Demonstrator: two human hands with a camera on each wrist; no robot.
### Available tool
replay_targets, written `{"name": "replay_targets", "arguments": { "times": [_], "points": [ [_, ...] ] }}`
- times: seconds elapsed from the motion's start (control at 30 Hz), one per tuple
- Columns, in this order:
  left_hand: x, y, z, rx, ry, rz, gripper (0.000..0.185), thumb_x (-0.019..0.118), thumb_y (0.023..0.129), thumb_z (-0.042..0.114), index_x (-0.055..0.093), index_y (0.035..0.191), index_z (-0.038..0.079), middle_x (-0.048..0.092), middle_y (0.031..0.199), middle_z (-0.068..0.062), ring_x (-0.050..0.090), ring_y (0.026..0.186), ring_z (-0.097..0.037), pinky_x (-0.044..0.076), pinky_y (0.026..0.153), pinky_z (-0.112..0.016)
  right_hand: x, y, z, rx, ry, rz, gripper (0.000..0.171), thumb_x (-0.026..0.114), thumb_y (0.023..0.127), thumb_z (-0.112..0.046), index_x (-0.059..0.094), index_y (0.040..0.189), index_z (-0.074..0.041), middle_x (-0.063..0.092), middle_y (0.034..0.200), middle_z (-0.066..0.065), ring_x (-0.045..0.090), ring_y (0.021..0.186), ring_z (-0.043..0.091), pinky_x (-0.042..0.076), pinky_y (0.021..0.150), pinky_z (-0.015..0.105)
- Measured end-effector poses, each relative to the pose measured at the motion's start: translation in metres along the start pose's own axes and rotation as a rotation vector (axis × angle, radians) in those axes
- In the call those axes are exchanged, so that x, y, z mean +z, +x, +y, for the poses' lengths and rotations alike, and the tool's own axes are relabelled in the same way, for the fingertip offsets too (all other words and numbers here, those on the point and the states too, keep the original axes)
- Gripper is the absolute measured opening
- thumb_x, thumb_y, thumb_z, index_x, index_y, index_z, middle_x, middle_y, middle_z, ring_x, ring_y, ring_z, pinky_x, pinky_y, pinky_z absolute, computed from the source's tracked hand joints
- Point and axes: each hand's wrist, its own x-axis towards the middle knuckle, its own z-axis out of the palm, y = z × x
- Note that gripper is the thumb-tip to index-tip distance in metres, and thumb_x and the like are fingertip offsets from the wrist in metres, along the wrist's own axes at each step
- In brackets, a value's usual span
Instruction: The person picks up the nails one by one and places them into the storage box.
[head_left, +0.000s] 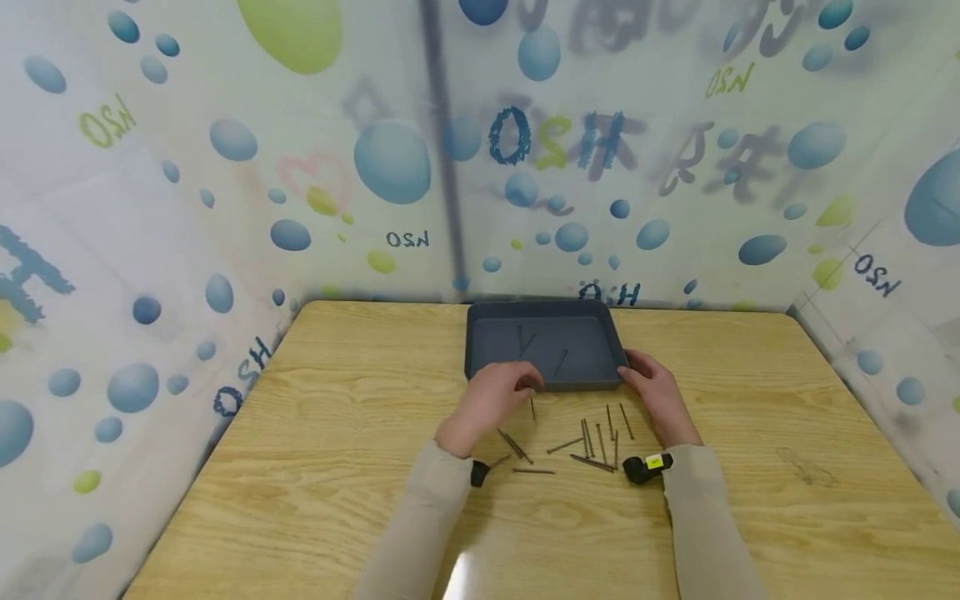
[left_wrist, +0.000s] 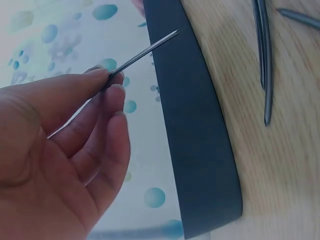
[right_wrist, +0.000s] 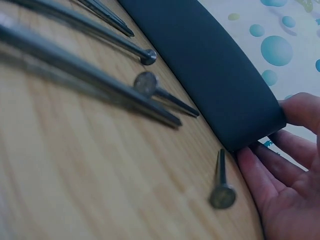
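My left hand [head_left: 495,402] is at the near wall of a dark grey tray [head_left: 581,386]. Its thumb and fingertips pinch a nail [left_wrist: 145,52], whose point sticks out past the fingers toward the tray wall. At the tray's near right corner, my right hand [head_left: 663,402] grips the edge; in the right wrist view the thumb is at the rim and the fingers are at the corner below. Several nails lie inside the tray, among them one nail [head_left: 560,362] slanting near the middle.
Several loose nails lie on the wooden table [head_left: 315,467] in front of the tray, including a flat-lying nail [head_left: 534,472] nearest me and a cluster by the right hand. A patterned curtain [head_left: 360,267] stands behind the table and along both sides.
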Motion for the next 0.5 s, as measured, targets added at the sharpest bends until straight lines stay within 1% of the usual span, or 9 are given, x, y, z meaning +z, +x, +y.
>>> {"name": "replay_targets", "arguments": {
  "times": [0.1, 0.23, 0.37, 0.5],
  "points": [
    [-0.002, -0.002, -0.003, -0.004, -0.019, 0.034, 0.017, 0.062, 0.085, 0.016, 0.064, 0.101, 0.018, 0.063, 0.091, 0.008, 0.057, 0.078, -0.004, 0.046, 0.067, -0.021, 0.001, -0.001, -0.001, 0.004, 0.004, 0.002, 0.052, 0.055, 0.09, -0.026, 0.038, 0.136, -0.01, 0.038, 0.136, 0.012, 0.035, 0.123, 0.024, 0.029, 0.099, 0.041],
    [-0.004, -0.001, -0.007, 0.006, -0.022, 0.055, 0.014, 0.062, 0.085, 0.019, 0.066, 0.098, 0.018, 0.063, 0.087, 0.008, 0.056, 0.073, -0.003, 0.045, 0.064, -0.02, 0.0, -0.002, -0.001, 0.01, 0.003, 0.005, 0.052, 0.054, 0.09, -0.027, 0.037, 0.136, -0.009, 0.038, 0.136, 0.012, 0.036, 0.123, 0.024, 0.03, 0.098, 0.04],
    [-0.008, 0.004, -0.011, 0.02, 0.028, 0.06, 0.01, 0.062, 0.085, 0.022, 0.068, 0.092, 0.018, 0.063, 0.082, 0.009, 0.054, 0.067, -0.002, 0.044, 0.062, -0.02, 0.0, -0.001, -0.002, 0.011, 0.011, 0.002, 0.052, 0.054, 0.09, -0.027, 0.037, 0.136, -0.009, 0.037, 0.137, 0.012, 0.036, 0.123, 0.024, 0.031, 0.098, 0.04],
    [-0.016, 0.011, -0.01, 0.026, 0.074, 0.052, 0.01, 0.062, 0.085, 0.024, 0.067, 0.089, 0.017, 0.062, 0.077, 0.01, 0.053, 0.062, -0.002, 0.044, 0.061, -0.021, 0.001, -0.001, -0.003, 0.01, 0.017, 0.0, 0.051, 0.055, 0.09, -0.025, 0.038, 0.136, -0.01, 0.038, 0.136, 0.012, 0.036, 0.123, 0.023, 0.03, 0.098, 0.04]
  ]
}}
